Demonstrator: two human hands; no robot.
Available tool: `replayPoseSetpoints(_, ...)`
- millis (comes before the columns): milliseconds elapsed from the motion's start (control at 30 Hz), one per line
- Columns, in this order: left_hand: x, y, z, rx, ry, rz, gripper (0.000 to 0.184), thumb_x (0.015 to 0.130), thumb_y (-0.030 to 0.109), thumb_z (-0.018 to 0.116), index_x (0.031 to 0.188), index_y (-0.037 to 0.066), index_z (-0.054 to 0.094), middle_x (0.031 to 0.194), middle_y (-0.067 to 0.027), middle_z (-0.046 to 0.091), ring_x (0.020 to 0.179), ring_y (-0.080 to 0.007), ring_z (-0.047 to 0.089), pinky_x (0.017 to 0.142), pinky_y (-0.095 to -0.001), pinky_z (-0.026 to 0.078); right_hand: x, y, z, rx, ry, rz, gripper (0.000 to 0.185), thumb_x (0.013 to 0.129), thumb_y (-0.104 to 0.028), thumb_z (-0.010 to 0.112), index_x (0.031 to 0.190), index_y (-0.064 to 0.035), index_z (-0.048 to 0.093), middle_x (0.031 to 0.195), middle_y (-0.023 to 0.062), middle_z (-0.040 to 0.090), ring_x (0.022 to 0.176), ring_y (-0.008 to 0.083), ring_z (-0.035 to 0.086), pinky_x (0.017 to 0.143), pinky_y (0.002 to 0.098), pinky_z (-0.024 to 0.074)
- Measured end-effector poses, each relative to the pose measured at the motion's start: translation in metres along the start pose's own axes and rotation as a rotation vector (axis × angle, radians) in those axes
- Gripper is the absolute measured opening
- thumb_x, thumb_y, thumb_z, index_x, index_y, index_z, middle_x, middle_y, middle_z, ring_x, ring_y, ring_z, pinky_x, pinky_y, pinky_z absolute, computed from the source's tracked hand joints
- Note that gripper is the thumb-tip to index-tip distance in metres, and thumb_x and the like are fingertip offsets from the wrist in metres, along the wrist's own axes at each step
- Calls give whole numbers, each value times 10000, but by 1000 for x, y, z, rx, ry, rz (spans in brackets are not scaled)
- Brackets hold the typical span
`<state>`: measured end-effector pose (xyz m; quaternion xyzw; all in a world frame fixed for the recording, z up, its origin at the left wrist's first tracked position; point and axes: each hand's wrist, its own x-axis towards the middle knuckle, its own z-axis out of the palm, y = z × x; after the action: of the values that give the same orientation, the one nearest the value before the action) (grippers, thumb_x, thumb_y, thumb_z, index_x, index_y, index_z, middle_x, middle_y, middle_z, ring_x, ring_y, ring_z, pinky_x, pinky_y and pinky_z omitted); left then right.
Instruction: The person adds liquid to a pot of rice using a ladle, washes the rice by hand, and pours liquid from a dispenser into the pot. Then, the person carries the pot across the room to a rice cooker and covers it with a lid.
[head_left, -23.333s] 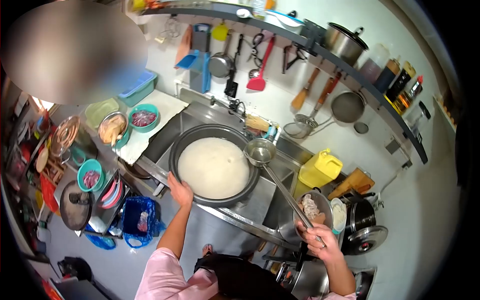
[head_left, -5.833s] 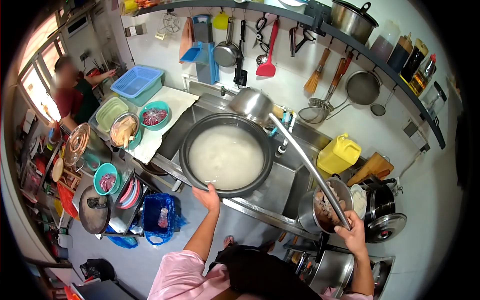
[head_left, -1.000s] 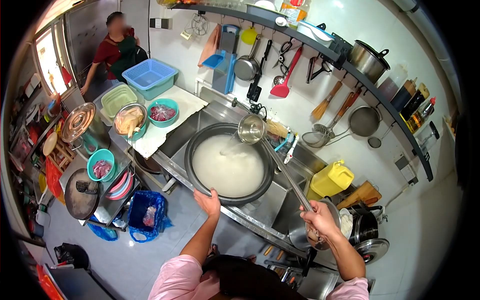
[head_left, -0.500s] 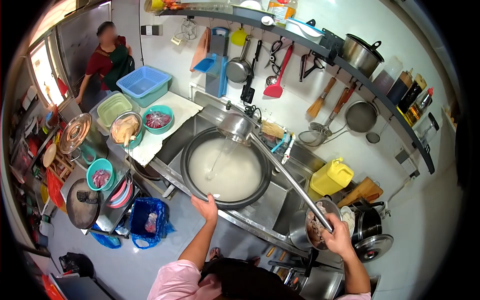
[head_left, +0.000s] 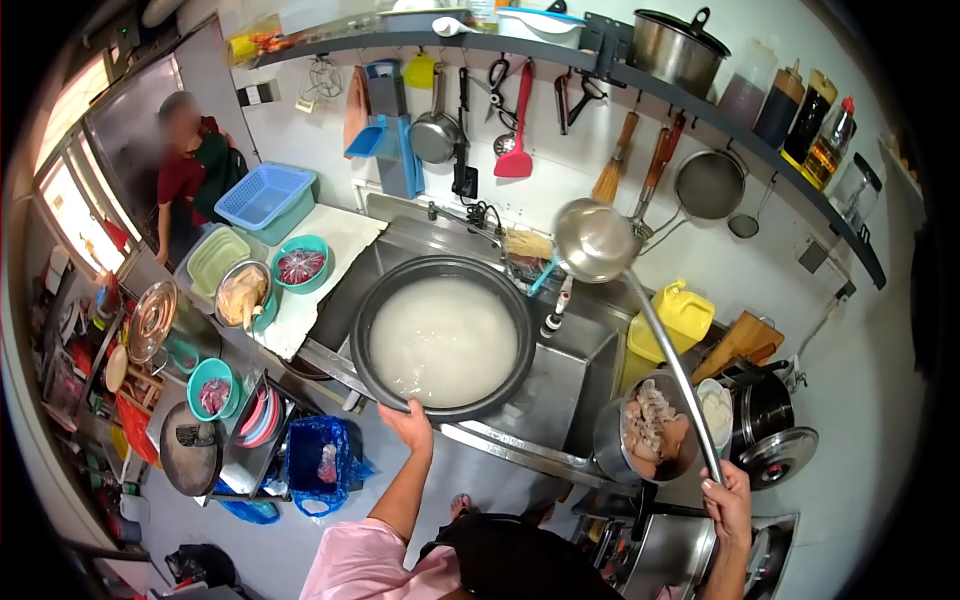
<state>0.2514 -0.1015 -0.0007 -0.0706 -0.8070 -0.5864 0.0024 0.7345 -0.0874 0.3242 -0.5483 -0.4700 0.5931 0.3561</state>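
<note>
A long-handled metal ladle (head_left: 595, 242) is raised to the right of the wide dark basin, its bowl in front of the wall. My right hand (head_left: 728, 503) is closed round the end of its handle, low on the right. Cloudy whitish liquid (head_left: 445, 340) fills much of the dark basin (head_left: 368, 385), which rests over the metal sink. At the basin's near rim, my left hand (head_left: 408, 428) grips the edge, some fingers hidden below it. Beside the ladle's handle stands a metal pot (head_left: 622, 455) holding pale pieces of meat (head_left: 655, 430).
A yellow jug (head_left: 675, 318) and a cutting board (head_left: 738, 345) stand right of the sink (head_left: 575, 405). Utensils hang beneath the shelf (head_left: 480, 42). Left are a bowl of poultry (head_left: 243, 295), teal bowls and a blue-lined bin (head_left: 320, 465). Another person (head_left: 200, 165) stands at the back left.
The ladle has moved from above the basin to the right, and liquid no longer pours from it. My right hand has shifted right and down. My left hand stays at the rim.
</note>
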Motion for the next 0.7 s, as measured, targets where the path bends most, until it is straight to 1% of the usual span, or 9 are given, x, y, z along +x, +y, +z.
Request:
replayPoseSetpoints(133, 2, -14, 5, -11, -1, 46, 745, 817, 178, 621, 1420, -93, 277, 1380, -309, 393, 1292, -449, 353, 1108, -472, 273, -25, 28, -53, 193, 82, 40, 61, 898, -58, 560, 942, -22, 538, 514, -47, 392, 323, 39, 263, 320, 216, 197)
replayPoseSetpoints(267, 2, -22, 8, 24, 36, 115, 667, 830, 185, 627, 1373, -84, 346, 1311, -307, 455, 1219, -438, 423, 1072, -464, 308, -51, 60, -99, 343, 238, 24, 55, 898, -76, 541, 941, -53, 516, 487, -43, 391, 291, 60, 259, 283, 231, 196)
replayPoseSetpoints(333, 3, -24, 7, 33, 18, 102, 663, 831, 178, 621, 1373, -89, 347, 1310, -310, 452, 1217, -436, 426, 1069, -461, 312, -60, 75, -118, 438, 294, -17, 126, 891, -105, 569, 1004, -63, 533, 501, -47, 396, 282, 62, 256, 271, 226, 191)
replayPoseSetpoints(367, 5, -25, 6, 18, -3, 99, 678, 827, 169, 619, 1382, -95, 334, 1318, -311, 445, 1227, -435, 417, 1075, -463, 306, -62, 83, -125, 443, 430, -35, 109, 888, -93, 562, 992, -65, 541, 503, -53, 382, 293, 61, 251, 278, 226, 197)
replayPoseSetpoints(467, 1, -15, 4, 27, -49, 88, 684, 826, 176, 613, 1382, -104, 332, 1313, -317, 448, 1225, -446, 408, 1071, -479, 304, -61, 89, -135, 557, 440, -104, 118, 888, -92, 569, 998, -57, 550, 509, -58, 370, 305, 56, 233, 280, 230, 198)
replayPoseSetpoints(500, 2, -14, 4, 72, -38, 96, 688, 827, 184, 613, 1383, -105, 330, 1317, -318, 446, 1227, -450, 404, 1074, -482, 301, -60, 89, -137, 576, 443, -116, 121, 901, -83, 570, 1018, -54, 566, 559, -63, 386, 377, 33, 282, 354, 192, 235)
replayPoseSetpoints(567, 1, -17, 5, 156, 6, 110, 701, 831, 210, 610, 1384, -109, 322, 1327, -323, 439, 1238, -462, 392, 1088, -490, 289, -40, 139, -176, 415, 616, -277, 107, 926, -113, 556, 1013, -52, 542, 624, -44, 466, 443, 36, 379, 407, 180, 283)
replayPoseSetpoints(667, 1, -16, 6, 196, 23, 75, 680, 828, 214, 610, 1375, -97, 352, 1336, -328, 438, 1247, -469, 389, 1088, -484, 292, -8, 151, -203, 471, 613, -278, 88, 955, -160, 542, 902, -105, 499, 635, -55, 410, 486, 35, 353, 458, 197, 267)
replayPoseSetpoints(700, 0, -12, 5, 230, 39, 110, 608, 836, 232, 586, 1336, -69, 414, 1291, -311, 501, 1184, -456, 470, 1033, -459, 355, 6, 141, -206, 541, 571, -238, 135, 964, -176, 539, 848, -133, 484, 624, -65, 362, 491, 34, 316, 471, 209, 247)
